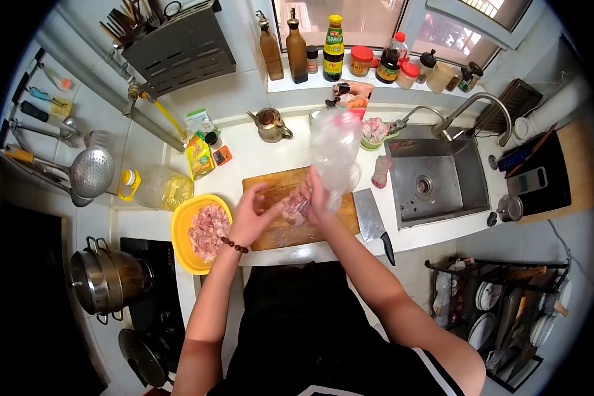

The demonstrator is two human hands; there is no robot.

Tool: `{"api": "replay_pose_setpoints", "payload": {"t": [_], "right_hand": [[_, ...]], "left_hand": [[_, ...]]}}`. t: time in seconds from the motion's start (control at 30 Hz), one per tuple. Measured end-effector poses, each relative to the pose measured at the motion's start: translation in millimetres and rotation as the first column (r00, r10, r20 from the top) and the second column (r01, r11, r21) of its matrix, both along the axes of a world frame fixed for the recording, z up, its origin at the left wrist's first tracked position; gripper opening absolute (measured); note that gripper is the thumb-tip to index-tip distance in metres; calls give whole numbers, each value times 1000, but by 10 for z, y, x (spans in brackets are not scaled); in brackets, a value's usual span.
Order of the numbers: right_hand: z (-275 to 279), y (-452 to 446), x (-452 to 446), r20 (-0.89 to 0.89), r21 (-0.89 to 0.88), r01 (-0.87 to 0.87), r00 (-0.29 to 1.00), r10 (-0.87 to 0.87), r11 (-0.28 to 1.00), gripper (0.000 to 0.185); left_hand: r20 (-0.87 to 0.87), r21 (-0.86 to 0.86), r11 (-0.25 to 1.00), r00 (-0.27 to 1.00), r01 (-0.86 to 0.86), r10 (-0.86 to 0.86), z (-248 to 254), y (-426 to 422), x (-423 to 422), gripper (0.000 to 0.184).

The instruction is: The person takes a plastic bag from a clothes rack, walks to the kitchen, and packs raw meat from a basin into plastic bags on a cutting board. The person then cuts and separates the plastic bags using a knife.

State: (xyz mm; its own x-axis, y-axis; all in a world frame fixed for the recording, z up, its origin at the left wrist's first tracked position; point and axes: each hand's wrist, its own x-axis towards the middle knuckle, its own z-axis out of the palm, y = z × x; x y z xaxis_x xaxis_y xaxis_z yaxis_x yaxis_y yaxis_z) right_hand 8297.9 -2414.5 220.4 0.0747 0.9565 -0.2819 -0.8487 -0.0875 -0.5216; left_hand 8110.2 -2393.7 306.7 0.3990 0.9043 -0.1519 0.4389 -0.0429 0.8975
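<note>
Over the wooden cutting board (268,236), my right hand (318,198) grips a clear plastic bag (336,148) that puffs out above it. A lump of pink raw meat (295,210) sits between my hands at the right fingertips; whether it is inside the bag's plastic I cannot tell. My left hand (247,216) is open, fingers apart, its thumb close to the meat. To its left, a yellow basin (180,247) holds cut raw meat (208,231). A cleaver (369,214) lies at the board's right edge, its black handle toward the counter's front.
Right of the board are a steel sink (435,178), a piece of meat (380,171) and a green bowl of meat (375,132). A metal teapot (270,125) stands behind the board. An oil jug (165,188) and a stove with pots (109,280) are on the left.
</note>
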Motion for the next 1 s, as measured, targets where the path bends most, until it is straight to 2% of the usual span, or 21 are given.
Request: {"api": "replay_pose_setpoints", "payload": {"t": [0.03, 0.1, 0.13, 0.2, 0.33, 0.37, 0.4, 0.43, 0.5, 0.53, 0.6, 0.63, 0.7, 0.77, 0.83, 0.9, 0.93, 1.0], "right_hand": [[258, 1, 24, -22, -34, 29, 999, -29, 999, 45], [745, -33, 17, -80, -83, 64, 994, -71, 994, 49], [777, -43, 37, -68, -80, 57, 996, -62, 995, 49], [832, -59, 115, 96, -7, -47, 994, 47, 999, 49], [943, -71, 124, 59, 18, -80, 995, 79, 997, 49], [988, -40, 116, 9, -5, -16, 1000, 16, 1000, 49], [1039, 6, 108, -40, -28, 47, 998, -48, 999, 48], [1100, 44, 95, -38, -28, 38, 999, -39, 999, 48], [1192, 96, 73, -71, -141, 100, 991, -111, 985, 52], [1123, 103, 96, -69, -142, 95, 992, -106, 985, 52], [1003, 90, 159, -93, 75, -59, 993, 66, 995, 56], [1020, 102, 153, -88, 75, -65, 994, 71, 995, 56], [1079, 96, 100, 96, -10, -92, 991, 92, 996, 59], [1009, 140, 35, 140, 24, -141, 981, 137, 990, 60], [1027, 175, -71, 189, 56, -190, 966, 177, 980, 61], [1100, 227, -195, 370, 85, -109, 926, 70, 990, 63], [1143, 242, -194, 377, 90, -107, 924, 65, 990, 63], [1259, 243, -150, 484, 100, -253, 858, 175, 962, 63]], "left_hand": [[11, 0, 1000, 1000, -9, 9, -31, -63, 36, 59], [44, 113, 973, 977, 201, -207, -46, -161, 227, 75], [56, 119, 974, 978, 192, -199, -23, -194, 300, 75], [208, -82, 986, 970, 148, -129, 73, -242, 405, 78], [221, -83, 979, 961, 186, -164, 178, -248, 387, 65], [224, -84, 981, 962, 177, -155, 146, -257, 380, 65], [330, -194, 969, 941, 150, -79, 85, -247, 381, 62], [423, -305, 943, 906, 136, 6, 28, -240, 377, 59], [450, -286, 949, 893, 132, 11, -42, -231, 366, 56], [476, -267, 954, 879, 133, 10, -58, -226, 361, 54], [452, -242, 957, 891, 158, -33, -27, -211, 309, 51], [423, -215, 959, 902, 187, -81, -5, -182, 293, 49], [446, -234, 955, 893, 181, -60, -20, -128, 285, 46], [466, -249, 953, 884, 175, -41, 2, -55, 263, 42], [254, 23, 995, 962, 96, -98, 108, -23, 254, 41], [217, 23, 992, 968, 126, -128, 196, 11, 190, 38], [176, 18, 987, 971, 159, -160, 223, 31, 163, 36], [254, 36, 979, 945, 203, -205, 255, 53, 168, 30]]}}
